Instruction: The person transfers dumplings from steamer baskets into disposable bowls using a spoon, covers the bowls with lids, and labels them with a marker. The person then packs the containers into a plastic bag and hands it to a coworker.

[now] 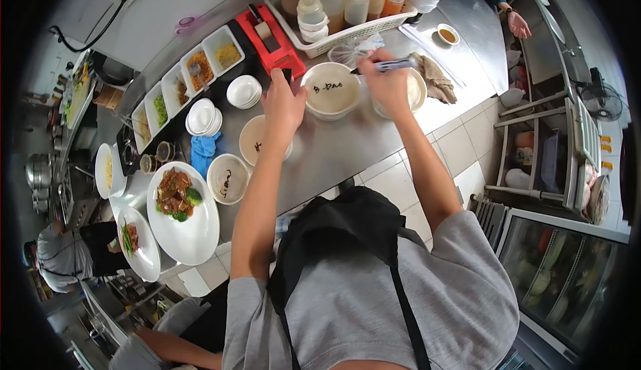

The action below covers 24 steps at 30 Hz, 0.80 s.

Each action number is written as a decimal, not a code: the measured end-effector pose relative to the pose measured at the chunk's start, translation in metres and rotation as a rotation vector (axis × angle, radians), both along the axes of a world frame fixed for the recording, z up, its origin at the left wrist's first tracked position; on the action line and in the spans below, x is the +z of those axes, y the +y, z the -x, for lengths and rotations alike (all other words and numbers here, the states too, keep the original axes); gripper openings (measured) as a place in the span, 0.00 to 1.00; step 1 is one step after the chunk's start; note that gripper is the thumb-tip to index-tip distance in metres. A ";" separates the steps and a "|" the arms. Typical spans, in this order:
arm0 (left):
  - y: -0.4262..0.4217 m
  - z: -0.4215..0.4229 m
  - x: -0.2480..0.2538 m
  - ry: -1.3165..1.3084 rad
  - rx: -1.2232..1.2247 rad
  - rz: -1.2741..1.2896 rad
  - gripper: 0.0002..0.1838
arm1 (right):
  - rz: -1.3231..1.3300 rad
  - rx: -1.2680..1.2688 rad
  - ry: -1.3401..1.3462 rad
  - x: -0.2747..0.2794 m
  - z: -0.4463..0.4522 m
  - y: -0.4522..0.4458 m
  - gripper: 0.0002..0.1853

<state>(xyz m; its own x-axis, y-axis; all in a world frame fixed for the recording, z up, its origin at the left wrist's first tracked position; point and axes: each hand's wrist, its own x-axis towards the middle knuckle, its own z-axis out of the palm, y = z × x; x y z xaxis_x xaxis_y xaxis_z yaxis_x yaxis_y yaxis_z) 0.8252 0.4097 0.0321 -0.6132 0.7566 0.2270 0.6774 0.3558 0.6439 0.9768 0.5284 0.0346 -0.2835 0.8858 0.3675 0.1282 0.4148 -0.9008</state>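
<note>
My right hand (387,83) grips a marker pen (395,65), its dark tip pointing left over a round white tub (331,103) with black handwriting on top. My left hand (286,103) is at that tub's left side, fingers pinched on a small black piece (287,74) that looks like the marker's cap. Below my right hand stands another round tub (417,93), partly covered by it. Two more tubs with black writing are to the left: one (252,133) is partly behind my left forearm, the other (228,179) is in full view.
A white basket (320,51) of sauce bottles and a red tape dispenser (272,42) stand at the back. Food trays (212,53), stacked small bowls (203,118) and plated dishes (190,236) are left. A sauce bowl (448,34) and brown cloth (434,80) lie right. Other people are nearby.
</note>
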 end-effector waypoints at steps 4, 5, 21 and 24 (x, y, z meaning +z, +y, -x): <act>0.011 -0.034 0.020 0.172 -0.230 -0.077 0.16 | 0.056 -0.129 0.131 0.009 -0.051 0.018 0.15; 0.015 -0.045 0.022 0.157 -0.321 -0.082 0.15 | 0.096 -0.126 0.114 0.004 -0.061 0.021 0.16; 0.025 -0.104 -0.007 0.370 -0.542 -0.150 0.20 | 0.251 -0.141 0.099 0.001 -0.074 -0.004 0.18; 0.015 -0.107 -0.002 0.255 -0.655 -0.087 0.22 | 0.141 -0.141 0.046 0.000 -0.073 0.008 0.17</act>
